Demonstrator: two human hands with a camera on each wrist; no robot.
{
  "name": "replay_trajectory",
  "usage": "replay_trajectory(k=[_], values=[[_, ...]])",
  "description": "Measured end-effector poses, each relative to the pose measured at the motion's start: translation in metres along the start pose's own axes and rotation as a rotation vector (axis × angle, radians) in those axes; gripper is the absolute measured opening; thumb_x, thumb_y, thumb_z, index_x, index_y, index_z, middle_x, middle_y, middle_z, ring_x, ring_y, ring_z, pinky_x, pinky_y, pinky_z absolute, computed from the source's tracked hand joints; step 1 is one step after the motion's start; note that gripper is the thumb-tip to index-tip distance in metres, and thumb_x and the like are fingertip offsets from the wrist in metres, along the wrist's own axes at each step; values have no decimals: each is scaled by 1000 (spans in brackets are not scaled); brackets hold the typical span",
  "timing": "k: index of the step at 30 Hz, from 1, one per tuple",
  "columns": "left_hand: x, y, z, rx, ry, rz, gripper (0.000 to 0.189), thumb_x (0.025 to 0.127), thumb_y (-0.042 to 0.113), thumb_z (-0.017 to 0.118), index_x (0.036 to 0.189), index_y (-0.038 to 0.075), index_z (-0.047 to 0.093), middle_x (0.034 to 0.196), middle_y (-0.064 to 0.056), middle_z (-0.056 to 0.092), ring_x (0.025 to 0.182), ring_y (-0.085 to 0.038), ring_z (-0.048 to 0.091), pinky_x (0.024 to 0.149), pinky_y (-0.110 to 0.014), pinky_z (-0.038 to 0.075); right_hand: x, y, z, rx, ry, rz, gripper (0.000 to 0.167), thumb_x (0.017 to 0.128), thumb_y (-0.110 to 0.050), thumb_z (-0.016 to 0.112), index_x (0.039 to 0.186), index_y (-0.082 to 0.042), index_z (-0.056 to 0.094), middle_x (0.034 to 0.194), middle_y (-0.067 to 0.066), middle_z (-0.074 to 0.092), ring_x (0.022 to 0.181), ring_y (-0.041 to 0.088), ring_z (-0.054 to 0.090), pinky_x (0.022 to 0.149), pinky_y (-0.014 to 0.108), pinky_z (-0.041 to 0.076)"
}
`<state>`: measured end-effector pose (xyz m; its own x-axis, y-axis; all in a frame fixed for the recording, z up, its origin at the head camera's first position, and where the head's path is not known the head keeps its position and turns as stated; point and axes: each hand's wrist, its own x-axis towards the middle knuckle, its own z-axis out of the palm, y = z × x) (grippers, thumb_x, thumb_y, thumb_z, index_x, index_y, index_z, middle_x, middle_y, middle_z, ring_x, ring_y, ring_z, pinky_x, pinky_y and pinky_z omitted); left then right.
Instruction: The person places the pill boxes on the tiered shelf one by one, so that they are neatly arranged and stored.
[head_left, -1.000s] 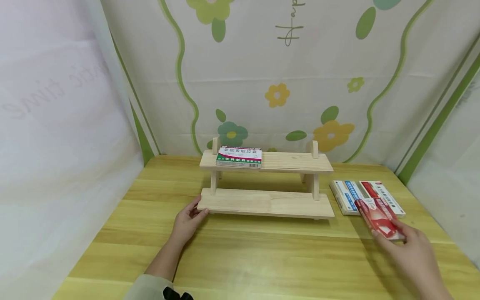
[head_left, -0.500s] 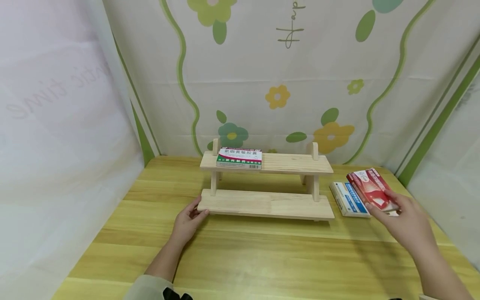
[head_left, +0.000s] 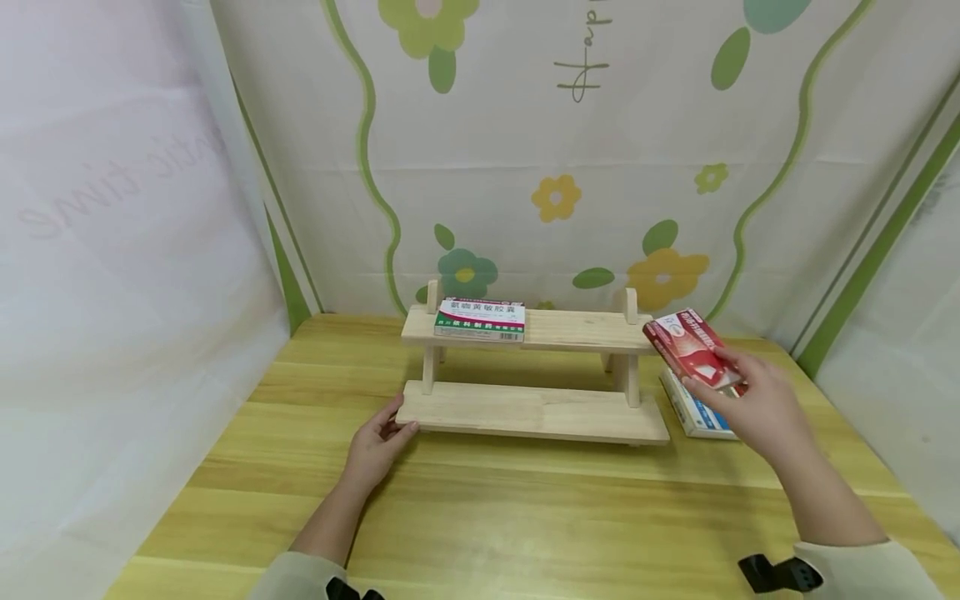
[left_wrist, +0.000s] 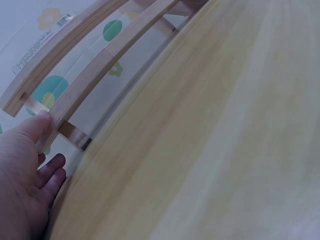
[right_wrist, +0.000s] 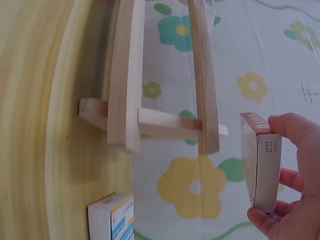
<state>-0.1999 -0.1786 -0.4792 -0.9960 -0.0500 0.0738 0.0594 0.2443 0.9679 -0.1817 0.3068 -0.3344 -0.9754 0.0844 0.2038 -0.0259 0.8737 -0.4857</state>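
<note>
My left hand (head_left: 372, 446) holds the left end of a two-tier wooden shelf (head_left: 525, 408), thumb on top of the lower board (left_wrist: 80, 90). In the head view, my right hand (head_left: 765, 408) grips a red-and-white medicine box (head_left: 686, 346) by its near end, beside the right end of the upper tier. The right wrist view shows this box (right_wrist: 262, 165) raised apart from the shelf boards, between thumb and fingers. A white medicine box (head_left: 480, 321) with green and magenta bands lies on the upper tier's left side.
A blue-and-white medicine box (head_left: 692, 415) lies on the wooden table (head_left: 540, 517), right of the shelf and partly hidden by my right hand. White fabric (head_left: 487, 108) printed with flowers stands behind the table, and more fabric (head_left: 135, 275) closes off the left side.
My right hand has lifted the red medicine box off the boxes at the right and carried it left and back toward the upper tier. My left hand stays on the shelf.
</note>
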Motion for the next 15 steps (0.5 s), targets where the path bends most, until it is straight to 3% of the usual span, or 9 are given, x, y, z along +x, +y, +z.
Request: replay_trajectory(k=[3, 10, 15], values=[[1, -1, 0, -8, 2, -6, 66, 90, 22, 72, 148, 7, 43, 152, -13, 44, 125, -28, 55, 88, -11, 48, 6, -11, 5, 19, -9, -24, 85, 90, -56, 62, 149, 0, 37, 141, 35, 39, 118, 50, 39, 72, 53, 49], [1, -2, 0, 0, 7, -3, 66, 90, 21, 72, 148, 7, 43, 151, -13, 45, 124, -28, 55, 90, -14, 49, 21, -34, 21, 64, -59, -47, 86, 88, -61, 62, 151, -7, 37, 149, 32, 34, 132, 52, 32, 93, 71, 38], [1, -4, 1, 8, 16, 7, 65, 90, 22, 73, 147, 8, 44, 149, -14, 47, 122, -27, 56, 89, -14, 49, 29, -51, 30, 65, -104, -55, 89, 86, -65, 60, 151, -10, 36, 148, 30, 34, 130, 49, 35, 94, 69, 40]])
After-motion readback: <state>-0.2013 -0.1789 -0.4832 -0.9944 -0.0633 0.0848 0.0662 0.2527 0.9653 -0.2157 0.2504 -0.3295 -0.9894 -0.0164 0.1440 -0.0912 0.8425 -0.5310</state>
